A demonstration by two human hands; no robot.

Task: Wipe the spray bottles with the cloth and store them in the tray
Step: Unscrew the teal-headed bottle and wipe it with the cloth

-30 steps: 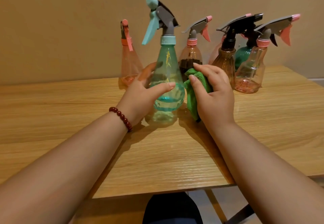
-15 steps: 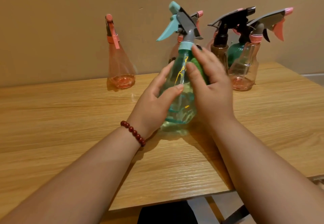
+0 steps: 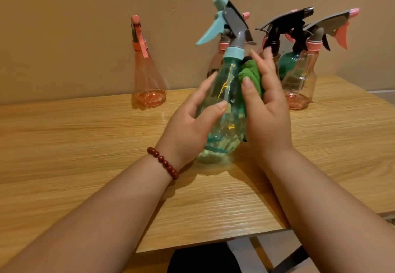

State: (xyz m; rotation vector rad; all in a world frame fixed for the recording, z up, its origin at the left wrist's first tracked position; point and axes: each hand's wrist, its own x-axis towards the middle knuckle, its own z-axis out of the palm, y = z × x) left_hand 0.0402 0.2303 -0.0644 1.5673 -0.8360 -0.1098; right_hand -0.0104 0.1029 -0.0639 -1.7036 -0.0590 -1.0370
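Note:
A clear teal spray bottle point(image 3: 224, 93) with a light-blue trigger and grey head is tilted slightly right, its base on or just above the table. My left hand point(image 3: 188, 123) grips its lower body, thumb across the front. My right hand point(image 3: 265, 106) holds a green cloth point(image 3: 251, 75) against the bottle's right side, thumb on the cloth and fingers reaching up toward the neck. No tray is in view.
A pink spray bottle point(image 3: 147, 80) stands alone at the back left. Several more bottles cluster by the wall at the back right, among them a clear pink one point(image 3: 301, 80) and a dark green one point(image 3: 288, 63). The wooden table's point(image 3: 85, 144) near edge lies below my forearms.
The teal bottle has gone from upright to tilted right. My right hand with the cloth has moved from the bottle's lower side up along its upper body toward the neck.

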